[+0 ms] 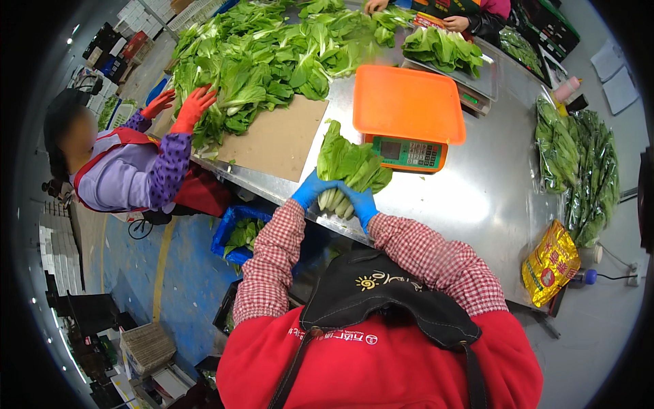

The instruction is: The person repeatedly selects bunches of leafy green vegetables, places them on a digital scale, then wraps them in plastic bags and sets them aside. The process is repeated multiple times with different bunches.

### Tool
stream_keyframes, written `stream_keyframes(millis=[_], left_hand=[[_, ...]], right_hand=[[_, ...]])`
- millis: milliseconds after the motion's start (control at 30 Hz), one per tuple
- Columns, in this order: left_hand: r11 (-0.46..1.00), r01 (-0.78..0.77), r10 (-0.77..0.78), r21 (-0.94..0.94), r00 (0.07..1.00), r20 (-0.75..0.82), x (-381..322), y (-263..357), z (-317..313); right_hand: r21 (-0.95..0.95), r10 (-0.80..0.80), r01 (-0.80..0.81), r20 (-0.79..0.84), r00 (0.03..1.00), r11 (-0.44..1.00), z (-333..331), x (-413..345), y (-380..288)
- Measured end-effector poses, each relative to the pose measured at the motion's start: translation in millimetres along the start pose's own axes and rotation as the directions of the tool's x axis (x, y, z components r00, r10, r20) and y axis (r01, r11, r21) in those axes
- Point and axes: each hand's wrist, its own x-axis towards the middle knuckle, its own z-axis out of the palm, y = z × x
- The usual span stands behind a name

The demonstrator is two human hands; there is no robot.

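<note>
Both of my hands wear blue gloves and press around one bunch of leafy greens (pixel 352 158) at the near edge of the steel table (pixel 460 204). My left hand (pixel 312 190) grips its left side, and my right hand (pixel 360 202) grips its right side by the pale stalks. The stalk ends point toward me, while the leaves spread away. Just beyond the bunch stands a digital weighing scale (pixel 406 153) with a bare orange tray (pixel 409 105). A brown cardboard sheet (pixel 276 138) lies to the left.
A large heap of loose greens (pixel 265 56) covers the far left. A co-worker's red-gloved hand (pixel 194 108) is beside it. Another person's hand (pixel 456 23) is near greens on a second scale (pixel 442 51). Bagged greens (pixel 587 168) and a gold packet (pixel 551 263) lie right. A blue-lined bin (pixel 223 237) stands below.
</note>
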Motion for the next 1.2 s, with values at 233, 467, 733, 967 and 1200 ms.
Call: stream_keyframes(millis=[233, 467, 733, 967, 1200], left_hand=[[0.949, 0.025, -0.046, -0.316, 0.997, -0.059, -37, -22, 29], [0.907, -0.4, 0.357, -0.134, 0.898, -0.259, -41, -26, 83], [0.926, -0.367, 0.333, -0.09, 0.904, -0.269, -21, -36, 131], [0.931, -0.358, 0.323, -0.069, 0.898, -0.299, -18, -37, 148], [0.862, -0.5, 0.502, 0.079, 0.824, -0.263, 25, -1, 141]], right_hand=[[-0.026, -0.115, 0.123, 0.203, 0.972, 0.992, -14, -16, -1], [-0.701, -0.151, 0.694, 0.677, 0.72, 0.166, -63, -22, -52], [-0.435, -0.471, 0.9, 0.787, 0.399, 0.036, -103, -27, -66], [-0.382, -0.502, 0.914, 0.769, 0.396, 0.135, -100, -39, -64], [-0.319, -0.451, 0.855, 0.744, 0.493, 0.409, -103, -16, -113]])
